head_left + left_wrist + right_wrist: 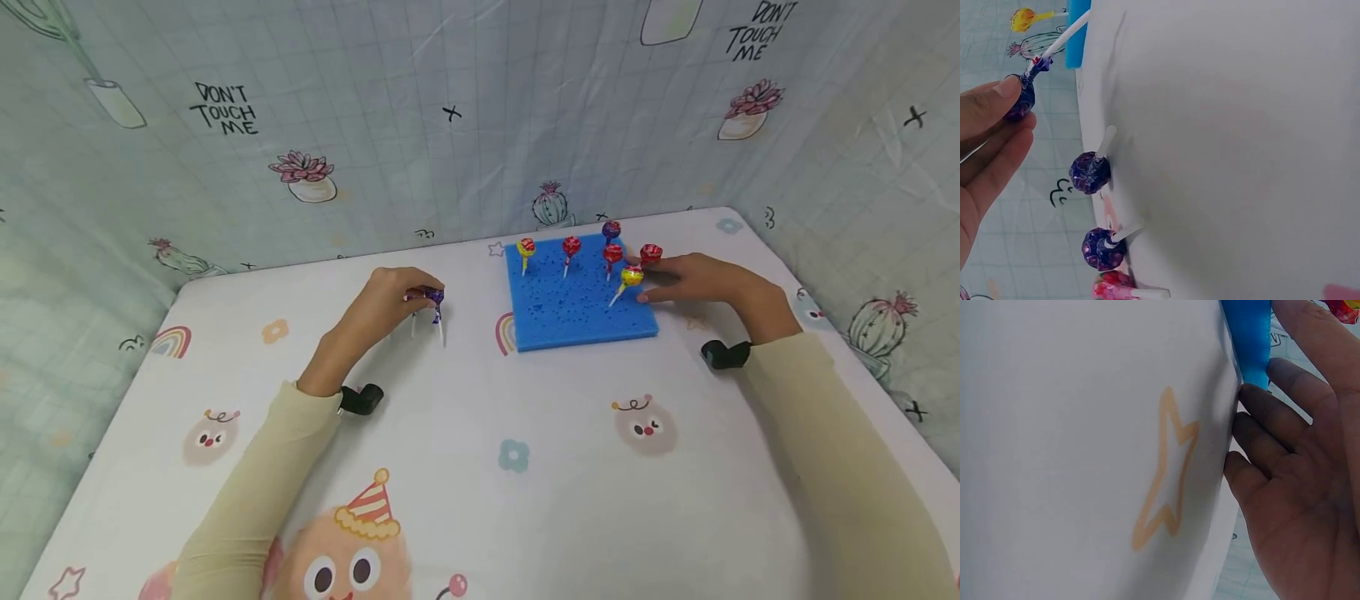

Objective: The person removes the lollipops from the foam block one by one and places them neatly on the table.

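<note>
Between the thumb and fingers of my left hand [375, 312] is a purple-wrapped lollipop [1020, 103], pinched by its head with the white stick pointing away. Two more purple lollipops [1090, 172] and a pink-red one [1112, 286] lie on the table close by. To the right, a blue foam block [551, 325] carries several upright lollipops in red, yellow and purple wrappers; a yellow one [632, 276] leans. My right hand [697, 279] rests at the block's right edge, fingers extended and thumb at its side, beside a red lollipop [651, 253].
The white table [465, 400] has printed cartoon faces, flowers and stars. Behind and beside it hangs a patterned cloth [375, 100]. A small black wrist device [362, 399] sits below the left wrist, and another [726, 355] below the right.
</note>
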`<state>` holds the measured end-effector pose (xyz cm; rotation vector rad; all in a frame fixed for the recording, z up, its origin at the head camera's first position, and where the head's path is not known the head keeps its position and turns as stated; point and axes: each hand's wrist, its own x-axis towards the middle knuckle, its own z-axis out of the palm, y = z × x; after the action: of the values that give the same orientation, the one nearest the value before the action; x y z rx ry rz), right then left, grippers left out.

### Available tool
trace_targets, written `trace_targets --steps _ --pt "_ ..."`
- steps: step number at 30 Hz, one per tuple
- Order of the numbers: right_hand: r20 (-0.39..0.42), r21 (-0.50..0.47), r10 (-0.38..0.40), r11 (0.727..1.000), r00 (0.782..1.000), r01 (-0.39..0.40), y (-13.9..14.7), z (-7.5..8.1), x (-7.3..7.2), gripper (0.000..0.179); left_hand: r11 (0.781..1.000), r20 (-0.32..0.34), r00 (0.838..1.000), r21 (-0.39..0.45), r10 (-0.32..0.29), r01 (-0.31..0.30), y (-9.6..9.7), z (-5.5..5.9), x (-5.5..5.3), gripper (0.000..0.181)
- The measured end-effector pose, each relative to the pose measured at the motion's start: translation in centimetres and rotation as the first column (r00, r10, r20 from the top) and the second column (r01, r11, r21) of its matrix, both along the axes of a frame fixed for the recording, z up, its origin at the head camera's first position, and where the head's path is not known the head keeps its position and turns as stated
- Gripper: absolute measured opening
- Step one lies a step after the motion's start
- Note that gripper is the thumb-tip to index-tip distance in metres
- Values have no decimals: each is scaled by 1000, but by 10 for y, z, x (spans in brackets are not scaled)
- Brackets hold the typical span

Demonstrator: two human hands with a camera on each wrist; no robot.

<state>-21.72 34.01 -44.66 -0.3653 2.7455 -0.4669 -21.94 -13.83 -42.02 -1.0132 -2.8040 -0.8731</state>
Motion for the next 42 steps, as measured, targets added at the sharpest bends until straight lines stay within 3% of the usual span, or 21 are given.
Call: trace_targets --steps 7,15,28,37,42 --pt "3 -1 26 1000 1000 -26 -1 -2 -1 85 1000 -4 1000 -21 0 0 -2 -1 -1 24" --pt "-11 2 29 1000 1000 -29 1 -2 -2 84 999 37 999 -44 -13 14 1 5 -8 26" --pt "7 15 -21 1000 1000 20 2 0 -3 87 994 86 996 -108 -6 16 3 3 -28 25" --pt "9 23 -8 1000 1000 7 4 -1 -2 87 977 152 988 -211 -1 33 5 11 -41 22" --pt "11 27 -10 1000 1000 9 2 -1 -3 88 973 206 978 -223 -18 65 5 12 -49 20"
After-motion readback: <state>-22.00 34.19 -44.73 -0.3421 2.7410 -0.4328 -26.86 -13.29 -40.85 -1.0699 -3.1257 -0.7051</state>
